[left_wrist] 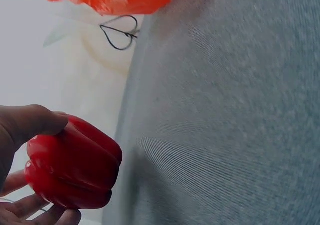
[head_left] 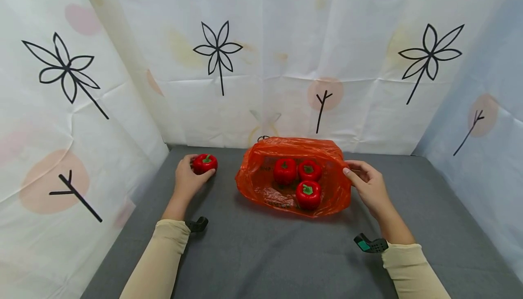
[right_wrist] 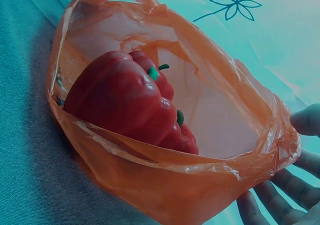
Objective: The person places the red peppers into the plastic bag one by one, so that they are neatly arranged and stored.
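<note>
My left hand grips a red bell pepper with a green stem, at the left of the table. In the left wrist view the thumb lies over one side of this pepper and the fingers wrap the other. An orange plastic bag stands wide-mouthed in the middle, with three red bell peppers inside. At the bag's right edge my right hand pinches the rim. The right wrist view has the thumb inside the bag's rim and the fingers outside it.
The grey table runs back to a white curtain with leaf and twig drawings, and more patterned cloth hangs at both sides. A thin dark loop shows at the table's back edge, behind the bag.
</note>
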### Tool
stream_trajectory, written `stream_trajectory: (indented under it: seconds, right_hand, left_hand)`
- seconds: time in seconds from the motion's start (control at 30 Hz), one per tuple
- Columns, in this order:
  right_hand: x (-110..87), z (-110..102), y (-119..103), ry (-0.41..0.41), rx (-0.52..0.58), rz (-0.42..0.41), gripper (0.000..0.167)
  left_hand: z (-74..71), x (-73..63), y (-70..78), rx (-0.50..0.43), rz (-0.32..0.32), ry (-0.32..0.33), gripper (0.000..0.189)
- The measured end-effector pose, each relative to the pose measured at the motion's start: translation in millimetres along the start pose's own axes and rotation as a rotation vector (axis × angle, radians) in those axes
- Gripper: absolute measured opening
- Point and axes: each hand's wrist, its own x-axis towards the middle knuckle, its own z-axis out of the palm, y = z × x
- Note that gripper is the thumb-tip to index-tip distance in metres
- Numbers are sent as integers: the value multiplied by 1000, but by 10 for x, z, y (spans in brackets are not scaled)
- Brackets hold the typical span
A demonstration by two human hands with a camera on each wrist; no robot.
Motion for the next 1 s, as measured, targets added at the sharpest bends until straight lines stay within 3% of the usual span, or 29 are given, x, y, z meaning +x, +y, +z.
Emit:
stream_trajectory:
  seconds: [0.23, 0.5, 0.73, 1.0]
  right_hand:
    - [-23, -2, -14, -3, 12, 1, 42]
    - [-27, -4, -23, -4, 22, 2, 42]
    - [-22, -7, -34, -5, 28, 7, 43]
    - [-11, 2, -21, 6, 0, 8, 43]
  left_hand:
    - [-85, -84, 266, -78, 95, 45, 69]
    - [-196, -271, 728, -221, 181, 47, 69]
    - [-213, -458, 1110, -281, 257, -8, 65]
    - [-58, -582, 1296, -335, 302, -97, 62]
